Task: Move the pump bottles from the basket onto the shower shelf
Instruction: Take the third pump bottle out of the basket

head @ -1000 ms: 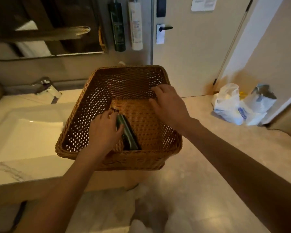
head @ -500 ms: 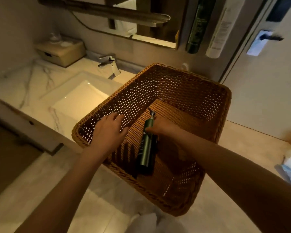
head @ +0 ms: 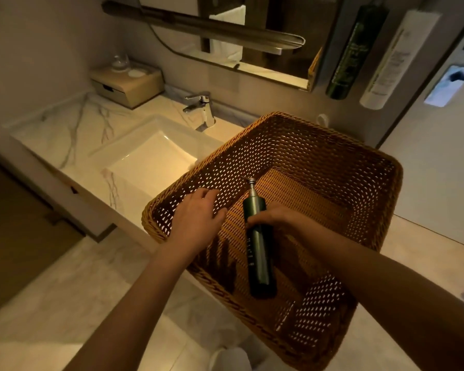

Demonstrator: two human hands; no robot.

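A brown wicker basket (head: 370, 167) rests on the right end of the marble counter, hanging over its edge. Inside lies a dark green pump bottle (head: 257, 253) with a metal pump head pointing away from me. My right hand (head: 276, 218) is closed around the bottle's upper body. My left hand (head: 196, 220) lies flat with fingers spread on the basket's left inner wall and rim. On the wall at upper right hang a dark green bottle (head: 354, 52) and a white bottle (head: 394, 60).
A white sink (head: 150, 159) with a chrome tap (head: 201, 105) lies left of the basket. A beige tissue box (head: 126, 84) stands at the counter's back corner. A mirror (head: 252, 36) hangs above. A door with a handle (head: 450, 81) is at right.
The view has swung left. My left hand let go of the bottle and moved onto the basket's left wall; my right hand came down and took hold of the bottle.
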